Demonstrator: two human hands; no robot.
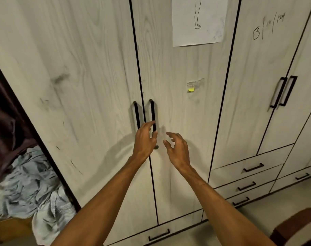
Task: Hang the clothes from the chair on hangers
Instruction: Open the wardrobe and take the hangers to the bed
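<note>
The left hand hides the lower end of a black bar handle; I cannot tell whether it grips. The right hand hovers released, holding nothing.

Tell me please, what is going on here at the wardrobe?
A person stands at a closed wardrobe. The left hand, fingers spread, is at the black handles where two doors meet. The right hand hovers open beside it, holding nothing. A pile of crumpled clothes lies at the lower left.
</note>
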